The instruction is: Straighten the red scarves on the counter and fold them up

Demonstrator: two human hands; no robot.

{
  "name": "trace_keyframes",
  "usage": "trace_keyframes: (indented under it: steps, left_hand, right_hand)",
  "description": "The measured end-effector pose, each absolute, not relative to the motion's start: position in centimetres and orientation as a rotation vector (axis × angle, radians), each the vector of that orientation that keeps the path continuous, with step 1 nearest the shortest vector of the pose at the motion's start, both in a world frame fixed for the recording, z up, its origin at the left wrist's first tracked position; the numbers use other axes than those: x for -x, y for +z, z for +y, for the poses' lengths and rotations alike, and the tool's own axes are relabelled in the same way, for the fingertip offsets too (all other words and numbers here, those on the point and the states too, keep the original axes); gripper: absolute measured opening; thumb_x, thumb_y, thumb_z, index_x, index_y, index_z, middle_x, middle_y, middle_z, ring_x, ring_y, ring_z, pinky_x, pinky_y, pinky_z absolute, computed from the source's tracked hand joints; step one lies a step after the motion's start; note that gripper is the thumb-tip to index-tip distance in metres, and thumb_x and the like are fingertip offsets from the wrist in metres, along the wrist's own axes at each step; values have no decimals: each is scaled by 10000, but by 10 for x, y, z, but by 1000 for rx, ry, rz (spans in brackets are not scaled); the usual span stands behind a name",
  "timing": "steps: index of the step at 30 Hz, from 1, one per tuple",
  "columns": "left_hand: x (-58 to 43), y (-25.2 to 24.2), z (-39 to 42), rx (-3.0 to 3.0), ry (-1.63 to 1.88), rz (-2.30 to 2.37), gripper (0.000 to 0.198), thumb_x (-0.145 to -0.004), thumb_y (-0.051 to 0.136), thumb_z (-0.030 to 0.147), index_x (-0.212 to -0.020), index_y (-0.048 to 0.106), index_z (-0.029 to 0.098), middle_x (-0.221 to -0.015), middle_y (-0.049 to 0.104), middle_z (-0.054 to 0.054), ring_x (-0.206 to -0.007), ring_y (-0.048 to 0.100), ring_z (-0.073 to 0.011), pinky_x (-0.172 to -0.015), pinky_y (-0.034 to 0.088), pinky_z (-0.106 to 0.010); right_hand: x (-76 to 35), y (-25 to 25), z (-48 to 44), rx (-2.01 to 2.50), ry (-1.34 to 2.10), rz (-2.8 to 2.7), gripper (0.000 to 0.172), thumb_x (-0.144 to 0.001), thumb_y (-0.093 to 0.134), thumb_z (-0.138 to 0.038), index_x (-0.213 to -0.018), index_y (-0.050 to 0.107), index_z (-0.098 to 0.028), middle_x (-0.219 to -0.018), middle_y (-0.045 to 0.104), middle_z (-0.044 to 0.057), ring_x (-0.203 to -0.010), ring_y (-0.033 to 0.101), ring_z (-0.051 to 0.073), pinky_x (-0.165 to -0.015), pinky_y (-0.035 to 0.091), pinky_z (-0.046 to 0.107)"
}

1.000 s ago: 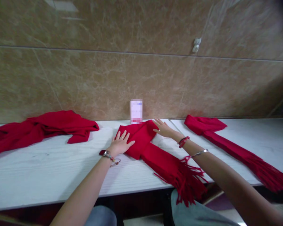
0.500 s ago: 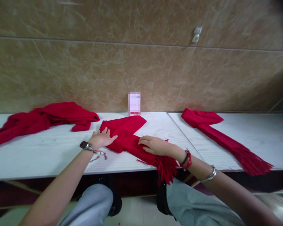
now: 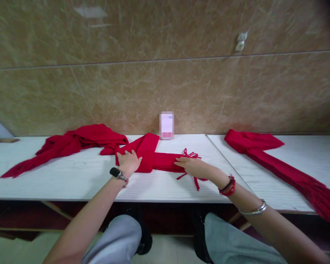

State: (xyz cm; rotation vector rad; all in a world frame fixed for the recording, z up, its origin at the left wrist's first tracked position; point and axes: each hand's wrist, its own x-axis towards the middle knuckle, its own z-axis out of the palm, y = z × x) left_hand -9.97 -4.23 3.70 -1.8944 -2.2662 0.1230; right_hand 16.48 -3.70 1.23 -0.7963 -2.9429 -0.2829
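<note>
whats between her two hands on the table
In the head view, a flat stretch of the middle red scarf spans from the left hand to the right hand; both palms rest on it, fringe by the right hand.

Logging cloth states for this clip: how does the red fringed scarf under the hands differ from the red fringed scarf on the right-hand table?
The red fringed scarf under the hands is folded compact, its fringe lying on the white table; the right-hand red fringed scarf stretches long, its fringe reaching the table's front edge. The left hand and right hand press the first; nothing touches the second. Both are the same red fabric with one end folded over.
</note>
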Motion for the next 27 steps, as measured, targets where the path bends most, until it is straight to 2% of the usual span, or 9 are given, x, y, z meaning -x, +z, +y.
trace_keyframes:
  steps: [2,5,7,10,13,23,27]
  left_hand:
    - [91,38,-48,2130,5,-1877,436,-872,419,335,-1226,485,88,-1202,528,-205,-1108,490,-325,-974,244,-524]
    - [79,37,-50,2537,-31,-1330,261,-864,467,283,-1076,572,173,-1075,597,-92,-1010,549,-218,-910,373,-359]
    - [72,35,-48,2643,15,-1156,183,-859,481,252,-984,593,179,-981,617,-64,-941,572,-189,-820,422,-291]
    - [70,33,-47,2629,45,-1097,145,-854,460,164,-905,595,173,-905,620,-51,-883,584,-178,-762,434,-272]
    - [71,31,-48,2609,45,-1088,158,-840,447,116,-887,587,173,-872,611,-45,-829,588,-164,-737,434,-266]
    - [74,33,-50,2561,-10,-1139,147,-837,432,125,-883,563,173,-885,577,-41,-795,572,-157,-682,437,-252]
    - [77,27,-52,2633,52,-1079,147,-835,442,120,-896,558,184,-891,571,-37,-829,565,-157,-731,437,-258]
  right_hand:
    - [-168,23,-40,816,-165,-2939,316,-816,458,-72,-1081,615,-144,-1146,616,89,-1084,546,189,-906,440,282]
    - [-163,34,-47,1030,-94,-2823,249,-854,450,-169,-1032,625,-160,-1039,658,87,-929,619,184,-784,486,269]
    - [-156,33,-49,1152,-141,-2808,198,-837,477,-171,-939,645,-153,-949,677,95,-862,635,203,-718,493,273]
    - [-150,22,-47,1153,-259,-2882,184,-802,474,-79,-833,648,-131,-868,681,101,-812,640,216,-678,488,273]
    - [-151,9,-44,1049,-328,-2881,243,-789,435,-4,-862,637,-118,-872,674,107,-813,632,200,-697,475,265]
    - [-165,15,-51,847,-474,-2678,223,-877,399,-96,-896,620,-124,-846,641,104,-781,589,178,-727,447,301]
    - [-170,7,-50,641,-415,-2785,251,-879,383,-91,-862,631,-124,-807,629,104,-778,579,179,-717,453,312]
